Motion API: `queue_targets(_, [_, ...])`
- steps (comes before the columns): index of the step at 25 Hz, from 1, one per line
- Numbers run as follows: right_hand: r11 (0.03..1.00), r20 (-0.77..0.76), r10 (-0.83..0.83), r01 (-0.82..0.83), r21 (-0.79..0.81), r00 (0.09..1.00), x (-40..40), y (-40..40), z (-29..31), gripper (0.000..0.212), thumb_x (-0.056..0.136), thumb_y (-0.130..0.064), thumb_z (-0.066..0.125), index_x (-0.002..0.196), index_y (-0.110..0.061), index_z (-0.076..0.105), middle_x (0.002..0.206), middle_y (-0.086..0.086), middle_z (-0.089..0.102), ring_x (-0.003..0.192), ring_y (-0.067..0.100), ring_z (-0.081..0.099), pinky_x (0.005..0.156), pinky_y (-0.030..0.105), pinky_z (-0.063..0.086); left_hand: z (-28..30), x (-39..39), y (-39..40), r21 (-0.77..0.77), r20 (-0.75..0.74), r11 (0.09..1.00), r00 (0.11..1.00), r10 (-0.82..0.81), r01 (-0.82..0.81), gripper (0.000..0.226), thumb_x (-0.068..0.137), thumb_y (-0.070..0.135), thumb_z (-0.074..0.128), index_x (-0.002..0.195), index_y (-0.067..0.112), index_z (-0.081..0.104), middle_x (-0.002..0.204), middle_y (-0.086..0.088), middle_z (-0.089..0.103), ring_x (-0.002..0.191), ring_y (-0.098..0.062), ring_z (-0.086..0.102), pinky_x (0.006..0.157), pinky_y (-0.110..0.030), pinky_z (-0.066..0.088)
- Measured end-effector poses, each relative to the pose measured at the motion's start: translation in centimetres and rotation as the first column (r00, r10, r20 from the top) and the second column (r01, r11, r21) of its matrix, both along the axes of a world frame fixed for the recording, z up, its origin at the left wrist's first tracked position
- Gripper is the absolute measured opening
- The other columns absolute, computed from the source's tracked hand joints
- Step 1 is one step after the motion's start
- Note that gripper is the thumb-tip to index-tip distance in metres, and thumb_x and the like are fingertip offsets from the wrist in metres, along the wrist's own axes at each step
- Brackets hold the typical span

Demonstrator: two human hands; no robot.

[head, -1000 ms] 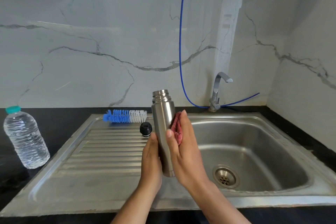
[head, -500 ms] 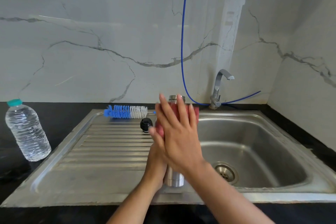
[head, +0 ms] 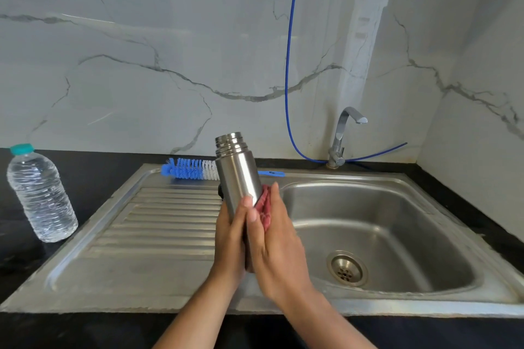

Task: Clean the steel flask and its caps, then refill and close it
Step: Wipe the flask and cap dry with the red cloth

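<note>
An uncapped steel flask [head: 239, 176] is held nearly upright, tipped slightly left, above the sink's draining board [head: 158, 221], just left of the basin [head: 382, 221]. The left hand [head: 229, 238] wraps its fingers round the flask's lower body. The right hand [head: 276, 241] presses a red cloth [head: 263, 207] against the flask's right side, fingers straight and together. A small black cap [head: 219, 190] peeks out behind the flask on the board. Beyond lies a blue-and-white bottle brush [head: 190, 168]; its blue handle bears dark lettering too small to read. A water bottle [head: 39, 193] with a teal cap and no readable label stands far left on the black counter [head: 93, 167]. A tap [head: 344, 133] stands at the far right.
</note>
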State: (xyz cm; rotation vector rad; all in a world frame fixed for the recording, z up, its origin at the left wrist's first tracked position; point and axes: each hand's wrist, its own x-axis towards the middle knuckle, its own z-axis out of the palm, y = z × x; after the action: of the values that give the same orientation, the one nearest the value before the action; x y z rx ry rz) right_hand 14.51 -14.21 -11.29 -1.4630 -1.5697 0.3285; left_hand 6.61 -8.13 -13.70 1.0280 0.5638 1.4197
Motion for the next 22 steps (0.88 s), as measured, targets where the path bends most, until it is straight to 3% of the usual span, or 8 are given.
queue_targets(3, [0.997, -0.024, 0.063, -0.064, -0.047, 0.998, 0.6, -1.1, -1.5, 0.073, 0.101, -0.065, 0.031, 0.163, -0.037, 0.002, 0.163, -0.032, 0.007, 0.149, -0.014, 0.008, 0.125, 0.028, 0.022, 0.4, -0.1, 0.0, -0.052, 0.020, 0.985, 0.986, 0.168, -0.167, 0.052, 0.083, 0.048, 0.072, 0.117, 0.010, 0.058, 0.104, -0.017, 0.075, 0.093, -0.029, 0.075, 0.076, -0.037, 0.061])
queue_targets(5, [0.996, -0.053, 0.073, -0.076, -0.048, 0.996, 1.1, -1.0, -2.1, 0.074, 0.101, -0.067, 0.031, 0.162, -0.039, 0.001, 0.165, -0.030, 0.009, 0.149, -0.014, 0.009, 0.125, 0.030, 0.024, 0.2, -0.1, 0.4, -0.090, 0.000, 0.975, 0.979, 0.204, -0.203, 0.059, 0.086, 0.059, 0.068, 0.117, 0.009, 0.063, 0.108, -0.020, 0.074, 0.099, -0.038, 0.073, 0.086, -0.047, 0.059])
queue_targets(7, [0.999, -0.059, 0.051, -0.052, -0.015, 0.997, 1.1, -0.5, -2.4, 0.073, 0.100, -0.066, 0.032, 0.161, -0.043, -0.002, 0.166, -0.028, 0.007, 0.149, -0.013, 0.008, 0.125, 0.030, 0.023, 0.3, -0.3, 0.6, -0.169, 0.039, 0.980, 0.993, 0.110, -0.102, 0.076, 0.087, 0.071, 0.062, 0.126, 0.006, 0.066, 0.121, -0.025, 0.071, 0.112, -0.043, 0.070, 0.099, -0.056, 0.054])
queue_targets(11, [0.998, 0.105, 0.014, -0.019, 0.053, 0.994, 1.0, 1.0, -3.3, 0.072, 0.102, -0.063, 0.030, 0.153, -0.045, -0.016, 0.165, -0.027, -0.017, 0.153, -0.006, -0.009, 0.128, 0.034, 0.017, 0.5, -0.2, 0.7, -0.324, 0.072, 0.937, 0.991, -0.112, 0.130, 0.074, 0.096, 0.068, 0.043, 0.129, 0.007, 0.067, 0.126, -0.015, 0.073, 0.115, -0.026, 0.072, 0.105, -0.042, 0.052])
queue_targets(15, [0.969, 0.350, 0.041, -0.123, 0.215, 0.936, 1.3, 3.2, -1.3, 0.072, 0.105, -0.054, 0.034, 0.163, -0.022, 0.006, 0.171, -0.012, -0.012, 0.158, 0.016, -0.009, 0.128, 0.043, 0.013, 0.4, 0.0, 1.1, -0.229, 0.046, 0.965, 0.992, -0.121, 0.129, 0.061, 0.101, 0.061, 0.040, 0.145, 0.022, 0.057, 0.143, -0.001, 0.064, 0.135, -0.017, 0.058, 0.119, -0.039, 0.035])
queue_targets(18, [0.924, 0.515, -0.003, -0.194, 0.328, 0.857, 1.4, 5.6, 2.4, 0.064, 0.105, -0.050, 0.040, 0.161, -0.022, 0.029, 0.171, -0.012, 0.004, 0.158, 0.019, -0.007, 0.127, 0.048, 0.010, 0.3, 0.6, 0.9, -0.093, -0.087, 0.996, 0.996, -0.003, -0.005, 0.045, 0.098, 0.062, 0.043, 0.137, 0.043, 0.053, 0.138, 0.026, 0.062, 0.134, 0.004, 0.052, 0.116, -0.028, 0.039])
queue_targets(20, [0.919, 0.423, 0.011, -0.176, 0.352, 0.906, 1.5, 7.3, 4.7, 0.061, 0.105, -0.048, 0.041, 0.160, -0.020, 0.032, 0.170, -0.011, 0.010, 0.157, 0.008, -0.003, 0.127, 0.042, 0.012, 0.7, 0.4, 0.2, -0.062, -0.159, 0.998, 0.987, -0.029, 0.019, 0.055, 0.091, 0.074, 0.047, 0.136, 0.044, 0.058, 0.136, 0.018, 0.066, 0.131, -0.003, 0.058, 0.116, -0.038, 0.042])
queue_targets(22, [0.966, 0.032, 0.120, -0.124, 0.227, 0.992, 1.8, 7.8, 6.2, 0.061, 0.107, -0.047, 0.042, 0.161, -0.022, 0.028, 0.168, -0.008, 0.021, 0.152, -0.004, 0.013, 0.124, 0.025, 0.018, 0.6, 0.0, 0.0, -0.112, -0.147, 0.992, 0.986, -0.078, 0.062, 0.069, 0.084, 0.080, 0.053, 0.132, 0.032, 0.066, 0.124, -0.002, 0.075, 0.119, -0.020, 0.069, 0.110, -0.052, 0.049])
